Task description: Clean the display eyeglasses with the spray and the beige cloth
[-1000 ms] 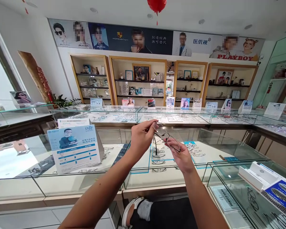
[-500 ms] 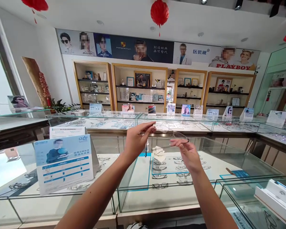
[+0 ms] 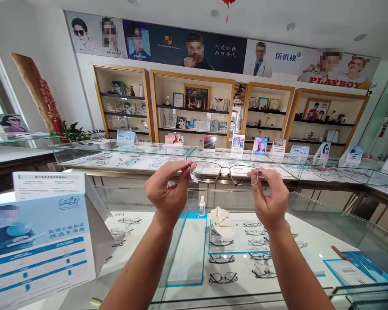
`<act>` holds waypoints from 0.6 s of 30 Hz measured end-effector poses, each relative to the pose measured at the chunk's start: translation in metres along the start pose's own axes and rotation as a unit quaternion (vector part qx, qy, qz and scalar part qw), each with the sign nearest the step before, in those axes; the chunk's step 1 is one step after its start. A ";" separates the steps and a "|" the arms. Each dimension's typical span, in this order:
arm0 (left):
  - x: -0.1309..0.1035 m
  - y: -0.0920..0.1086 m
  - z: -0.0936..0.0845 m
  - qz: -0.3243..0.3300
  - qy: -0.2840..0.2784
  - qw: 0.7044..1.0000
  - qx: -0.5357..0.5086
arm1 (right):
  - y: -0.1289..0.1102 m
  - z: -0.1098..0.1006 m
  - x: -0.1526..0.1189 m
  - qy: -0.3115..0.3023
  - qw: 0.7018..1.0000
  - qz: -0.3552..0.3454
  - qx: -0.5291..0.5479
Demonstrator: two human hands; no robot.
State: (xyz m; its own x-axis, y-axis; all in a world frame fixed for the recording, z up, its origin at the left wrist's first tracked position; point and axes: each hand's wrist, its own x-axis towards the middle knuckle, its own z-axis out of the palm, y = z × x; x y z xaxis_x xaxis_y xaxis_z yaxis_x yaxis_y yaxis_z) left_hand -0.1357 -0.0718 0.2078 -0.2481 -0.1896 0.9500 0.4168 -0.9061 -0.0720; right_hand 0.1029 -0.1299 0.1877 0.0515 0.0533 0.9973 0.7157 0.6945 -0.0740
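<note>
A pair of thin dark-rimmed eyeglasses [image 3: 220,172] is held up level above the glass display counter, lenses side by side. My left hand [image 3: 168,189] pinches its left end between thumb and fingers. At the opposite end, the thumb and fingers of my right hand [image 3: 271,196] grip the frame. Past the glasses and lower down, a crumpled cream cloth [image 3: 221,220] lies on the counter beside a small white bottle [image 3: 202,206]. Rows of eyeglasses [image 3: 223,277] show inside the case below my hands.
A blue-and-white sign [image 3: 39,249] stands close on the left. Behind, a longer glass counter [image 3: 142,161] carries several small signs. Shelves [image 3: 192,105] line the back wall. A blue packet [image 3: 368,265] lies to the right.
My right hand has moved right and up and now grips the glasses' right end. The glasses have come level and closer to face-on. The view has shifted nearer to the counter and tilted.
</note>
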 end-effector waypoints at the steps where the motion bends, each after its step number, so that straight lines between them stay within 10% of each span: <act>1: -0.006 -0.003 0.001 0.001 0.011 1.000 0.009 | 0.001 0.008 -0.002 0.013 1.000 -0.007 0.000; 12: -0.048 -0.027 0.018 0.074 0.047 0.995 0.055 | 0.032 0.033 -0.020 0.025 0.999 0.022 -0.028; 18: -0.059 -0.027 0.023 -0.007 0.042 0.996 0.076 | 0.037 0.028 -0.021 0.049 0.997 0.036 -0.042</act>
State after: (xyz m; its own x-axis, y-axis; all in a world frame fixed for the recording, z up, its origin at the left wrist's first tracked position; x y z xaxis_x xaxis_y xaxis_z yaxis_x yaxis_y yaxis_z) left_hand -0.1120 -0.0271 0.1613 -0.3239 -0.2140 0.9216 0.5389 -0.8424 -0.0062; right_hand 0.1089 -0.0848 0.1640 0.1701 0.0275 0.9850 0.7633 0.6285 -0.1493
